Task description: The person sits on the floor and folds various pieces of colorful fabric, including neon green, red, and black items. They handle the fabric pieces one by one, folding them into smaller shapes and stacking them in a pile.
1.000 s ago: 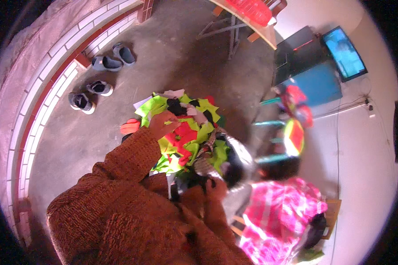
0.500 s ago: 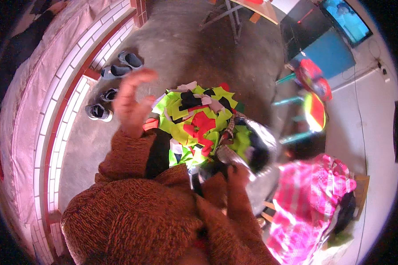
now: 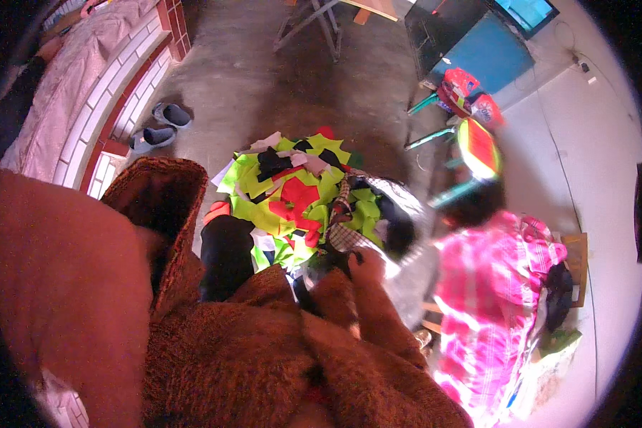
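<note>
— Room layout, by clock position in the head view?

— Grey floor (image 3: 225,71) occupies the upper centre. Dark slippers (image 3: 155,139) lie at 10 o'clock. Green-legged stool (image 3: 479,148) stands at 2 o'clock. Pink plaid fabric (image 3: 488,285) is at 4 o'clock.

— Location of the fabric scraps?

— Fabric scraps (image 3: 250,175), yellow-green, red, black and white, form a heap on the floor, just off centre toward 11 o'clock. Silvery sack (image 3: 409,202) lies at 3 o'clock of the heap; yellow-green pieces show at its mouth.

— Right hand?

— Right hand (image 3: 368,267) is at 4 to 5 o'clock of the heap, near checked cloth (image 3: 346,240). Fingers are curled, partly closed, against a dark edge; a firm hold cannot be confirmed.

— Left hand?

— Left hand (image 3: 68,285) is close to the camera at 8 o'clock, blurred. Fingers are hidden; their opening and any held item cannot be told.
</note>
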### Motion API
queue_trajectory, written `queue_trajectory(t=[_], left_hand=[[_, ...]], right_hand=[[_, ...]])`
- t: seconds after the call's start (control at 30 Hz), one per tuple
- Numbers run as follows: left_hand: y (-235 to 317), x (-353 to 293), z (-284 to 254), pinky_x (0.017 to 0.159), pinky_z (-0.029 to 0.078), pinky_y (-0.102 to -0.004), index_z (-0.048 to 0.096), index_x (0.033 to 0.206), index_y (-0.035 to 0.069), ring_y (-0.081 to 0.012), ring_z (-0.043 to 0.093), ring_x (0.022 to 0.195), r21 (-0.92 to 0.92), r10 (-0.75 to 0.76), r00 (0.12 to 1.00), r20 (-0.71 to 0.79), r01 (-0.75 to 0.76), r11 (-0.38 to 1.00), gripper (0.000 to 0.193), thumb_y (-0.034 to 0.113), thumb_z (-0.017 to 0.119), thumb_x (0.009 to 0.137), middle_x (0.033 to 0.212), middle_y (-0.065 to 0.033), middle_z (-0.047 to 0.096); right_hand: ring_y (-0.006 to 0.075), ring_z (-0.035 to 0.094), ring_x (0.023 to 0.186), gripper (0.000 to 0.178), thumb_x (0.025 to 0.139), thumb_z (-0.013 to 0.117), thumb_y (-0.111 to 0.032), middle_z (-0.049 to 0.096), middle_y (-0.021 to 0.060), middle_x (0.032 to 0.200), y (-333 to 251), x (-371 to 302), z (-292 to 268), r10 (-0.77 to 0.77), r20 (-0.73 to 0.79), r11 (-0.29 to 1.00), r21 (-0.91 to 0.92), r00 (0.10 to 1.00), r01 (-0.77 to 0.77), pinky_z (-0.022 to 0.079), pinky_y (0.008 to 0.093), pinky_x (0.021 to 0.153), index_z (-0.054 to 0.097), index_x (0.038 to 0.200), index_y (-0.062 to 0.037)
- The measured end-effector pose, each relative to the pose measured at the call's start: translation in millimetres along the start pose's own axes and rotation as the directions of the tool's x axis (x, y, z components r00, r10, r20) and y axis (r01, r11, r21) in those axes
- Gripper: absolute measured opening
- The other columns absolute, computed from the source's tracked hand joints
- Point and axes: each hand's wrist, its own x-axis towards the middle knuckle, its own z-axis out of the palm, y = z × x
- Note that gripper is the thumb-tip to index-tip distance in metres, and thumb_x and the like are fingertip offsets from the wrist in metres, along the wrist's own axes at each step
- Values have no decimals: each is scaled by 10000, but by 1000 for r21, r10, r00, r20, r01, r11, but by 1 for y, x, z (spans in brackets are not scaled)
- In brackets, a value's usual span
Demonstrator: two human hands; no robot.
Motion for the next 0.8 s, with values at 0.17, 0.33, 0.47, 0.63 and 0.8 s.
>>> queue_trajectory(t=[0.17,0.33,0.47,0.63,0.8], left_hand=[[6,-12,9,875,368,-451,161,1297,52,-334,327,1151,-112,-27,995,91,37,993,792,627,334,781,1301,-228,249],[8,-19,20,871,372,-446,177,1289,50,-328,337,1141,-175,-45,990,137,69,982,777,613,345,782,1289,-223,264],[10,-23,22,868,375,-441,190,1282,48,-324,345,1133,-204,-55,984,170,90,975,765,603,354,782,1280,-219,275],[8,-27,28,864,379,-436,206,1274,46,-318,355,1123,-243,-66,976,207,117,963,749,589,366,783,1268,-214,290],[7,-34,29,860,382,-430,222,1266,44,-312,365,1113,-274,-93,962,256,164,948,734,575,377,784,1256,-209,304]], right_hand=[[271,571,865,221,695,624,-271,619,69,882,-6,-2,-4,8,-82,1000,19,997,-6,444,393,764,627,854,-119],[263,553,896,249,718,599,-332,610,33,922,1,-3,6,-4,-80,999,-46,997,1,424,428,736,601,869,-134],[258,585,843,209,687,632,-260,627,67,866,-5,-3,-1,0,-135,1000,7,991,1,465,376,763,641,844,-122],[269,585,838,213,694,620,-279,627,69,858,-7,-2,-3,1,-129,1000,3,992,-1,467,391,756,644,837,-122],[275,547,924,286,706,579,-322,612,60,945,0,-5,-2,71,36,997,-32,997,-70,413,457,765,613,918,-133]])
